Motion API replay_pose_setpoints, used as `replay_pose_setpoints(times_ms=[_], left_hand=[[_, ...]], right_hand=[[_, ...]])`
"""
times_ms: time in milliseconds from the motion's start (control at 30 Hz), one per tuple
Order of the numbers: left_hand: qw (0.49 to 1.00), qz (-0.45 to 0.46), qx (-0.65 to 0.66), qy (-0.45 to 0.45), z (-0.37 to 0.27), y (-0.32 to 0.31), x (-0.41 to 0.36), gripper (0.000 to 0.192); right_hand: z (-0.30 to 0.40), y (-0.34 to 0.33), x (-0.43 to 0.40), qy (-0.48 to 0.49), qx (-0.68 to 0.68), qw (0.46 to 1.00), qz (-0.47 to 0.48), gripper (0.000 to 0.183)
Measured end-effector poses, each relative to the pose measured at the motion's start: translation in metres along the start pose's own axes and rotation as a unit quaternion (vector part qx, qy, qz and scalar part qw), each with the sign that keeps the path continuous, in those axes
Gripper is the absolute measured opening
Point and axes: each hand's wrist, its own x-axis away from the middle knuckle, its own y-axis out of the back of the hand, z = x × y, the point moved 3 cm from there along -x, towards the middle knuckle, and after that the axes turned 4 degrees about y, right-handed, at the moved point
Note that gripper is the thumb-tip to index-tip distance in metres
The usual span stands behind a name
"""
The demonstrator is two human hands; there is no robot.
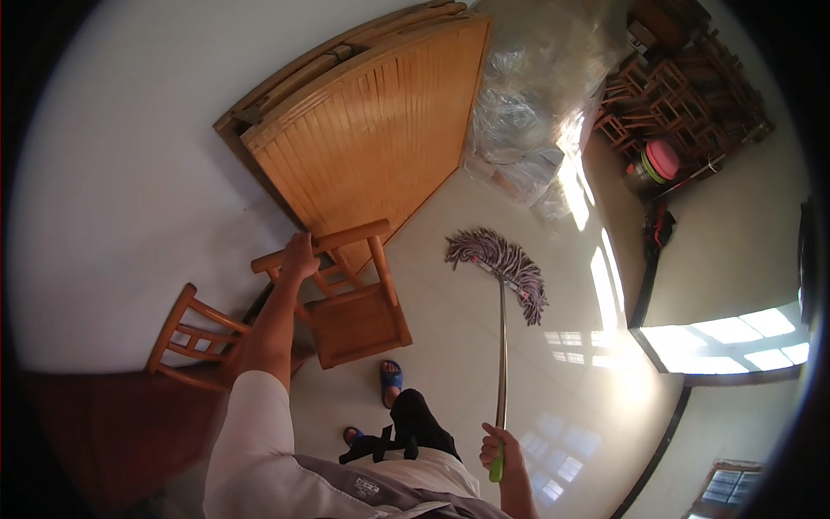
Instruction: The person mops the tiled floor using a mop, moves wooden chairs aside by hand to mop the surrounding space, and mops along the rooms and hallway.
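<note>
My left hand (300, 257) grips the top rail of a wooden chair (360, 322), which stands on the tiled floor left of my feet. My right hand (502, 448) is closed around the green-ended metal handle of a string mop (503, 350). The mop's purple-grey strands (496, 256) are spread on the floor ahead of me, right of the chair.
A second wooden chair (207, 337) stands by a dark red surface (117, 428) at the left. Folded wooden panels (376, 130) lean on the wall ahead. Beside them is a plastic-wrapped pile (519, 110). Stacked wooden stools (674, 97) and a pink basin (662, 159) are farther back.
</note>
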Motion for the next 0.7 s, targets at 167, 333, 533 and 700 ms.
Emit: replay_pose_setpoints(times_ms=[167, 333, 533, 700], left_hand=[[0.996, 0.078, -0.037, 0.031, -0.004, -0.014, -0.020, 0.039], [0.985, 0.172, -0.032, 0.004, -0.010, -0.005, 0.007, 0.032], [0.967, 0.235, -0.001, -0.097, -0.032, -0.014, 0.117, 0.033], [0.958, 0.263, 0.060, -0.102, -0.043, -0.038, 0.213, 0.037]], right_hand=[[0.003, -0.012, 0.004, 0.002, 0.004, 0.999, -0.035, 0.023], [0.001, -0.033, 0.002, 0.016, 0.060, 0.996, -0.065, 0.021], [-0.001, -0.031, -0.010, 0.049, 0.077, 0.990, -0.111, 0.016], [-0.008, -0.023, -0.036, 0.053, 0.169, 0.980, -0.092, 0.011]])
